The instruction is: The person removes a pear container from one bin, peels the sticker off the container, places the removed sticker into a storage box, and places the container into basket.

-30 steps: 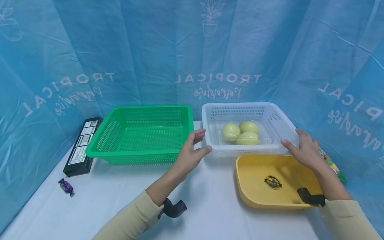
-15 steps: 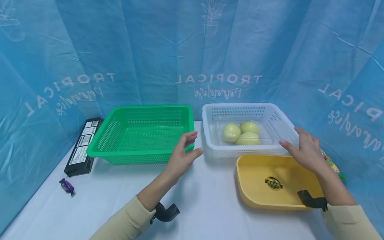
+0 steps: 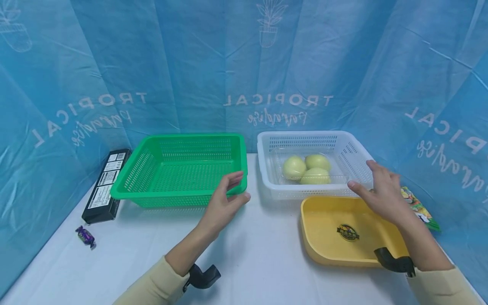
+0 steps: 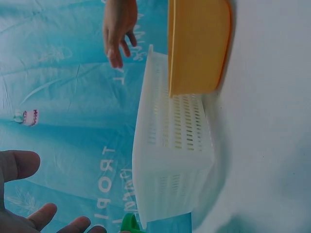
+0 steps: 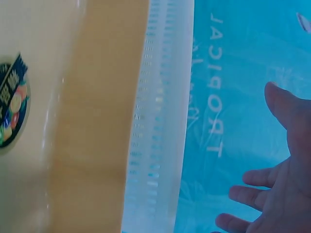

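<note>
My left hand (image 3: 222, 207) hovers in front of the green basket's near right corner, holding nothing, its fingers loosely bent. My right hand (image 3: 383, 195) is above the near right corner of the white basket (image 3: 267, 184), fingers spread and holding nothing. Inside that basket lies a clear plastic box (image 3: 337, 167) with three pale green round fruits (image 3: 315, 176). In the right wrist view the right hand (image 5: 279, 184) appears apart from the white basket's rim (image 5: 182, 136). A yellow tray (image 3: 324, 245) stands in front of the white basket, below the right forearm.
The green basket (image 3: 177, 195) stands left of the white one, a gap between them. A black box (image 3: 103, 186) with white labels lies at far left, a purple wrapped candy (image 3: 85, 237) before it. A colourful packet (image 3: 421, 207) lies at right, partly behind the right arm.
My left hand has moved away from the white basket's left side, leftward and nearer to me. My right hand has come off that basket's right rim and shifted slightly left. The baskets look still.
</note>
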Tool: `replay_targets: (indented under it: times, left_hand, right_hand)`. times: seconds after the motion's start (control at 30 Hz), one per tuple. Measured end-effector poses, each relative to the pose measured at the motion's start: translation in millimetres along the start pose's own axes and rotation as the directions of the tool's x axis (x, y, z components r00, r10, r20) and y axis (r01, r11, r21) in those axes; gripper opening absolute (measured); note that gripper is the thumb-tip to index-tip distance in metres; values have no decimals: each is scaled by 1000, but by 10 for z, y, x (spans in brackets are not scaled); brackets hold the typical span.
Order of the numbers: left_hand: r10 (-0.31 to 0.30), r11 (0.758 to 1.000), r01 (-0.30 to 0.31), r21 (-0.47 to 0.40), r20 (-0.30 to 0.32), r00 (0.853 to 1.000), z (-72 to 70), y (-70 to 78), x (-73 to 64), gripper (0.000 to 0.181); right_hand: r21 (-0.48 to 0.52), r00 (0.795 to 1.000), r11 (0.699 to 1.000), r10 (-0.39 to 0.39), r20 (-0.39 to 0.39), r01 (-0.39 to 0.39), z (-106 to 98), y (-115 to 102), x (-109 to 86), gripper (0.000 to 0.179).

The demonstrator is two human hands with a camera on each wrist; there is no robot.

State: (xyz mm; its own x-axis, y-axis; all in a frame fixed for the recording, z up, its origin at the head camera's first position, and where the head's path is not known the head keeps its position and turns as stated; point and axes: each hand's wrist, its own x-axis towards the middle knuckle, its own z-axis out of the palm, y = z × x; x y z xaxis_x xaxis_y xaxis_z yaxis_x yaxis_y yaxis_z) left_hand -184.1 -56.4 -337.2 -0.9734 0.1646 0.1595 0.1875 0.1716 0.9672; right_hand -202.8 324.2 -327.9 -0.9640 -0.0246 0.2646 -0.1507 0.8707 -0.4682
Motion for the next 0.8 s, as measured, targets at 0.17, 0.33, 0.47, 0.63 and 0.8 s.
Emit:
replay_targets:
  times: [0.17, 0.33, 0.47, 0.63, 0.8]
  left_hand:
    - [-2, 1000, 2, 23, -12, 1000, -40, -24, -40, 56]
    - [-2, 999, 2, 40, -10, 1000, -86, -45, -75, 55]
    - [-5, 998, 6, 57, -13, 1000, -122, -50, -110, 55]
    - [-8, 996, 10, 84, -21, 1000, -162, -58, -152, 56]
    - [7, 993, -4, 117, -21, 1000, -195, -83, -188, 57]
  right_hand:
    - [-7, 1000, 1000, -16, 3, 16, 30, -107, -54, 87]
    - [0, 999, 999, -44, 15, 44, 63, -223, -115, 87]
    - [-5, 997, 997, -71, 6, 71, 97, -308, -156, 87]
    - [-6, 995, 995, -96, 16, 96, 136, -406, -218, 88]
    - [-14, 992, 992, -122, 41, 122, 177, -502, -280, 87]
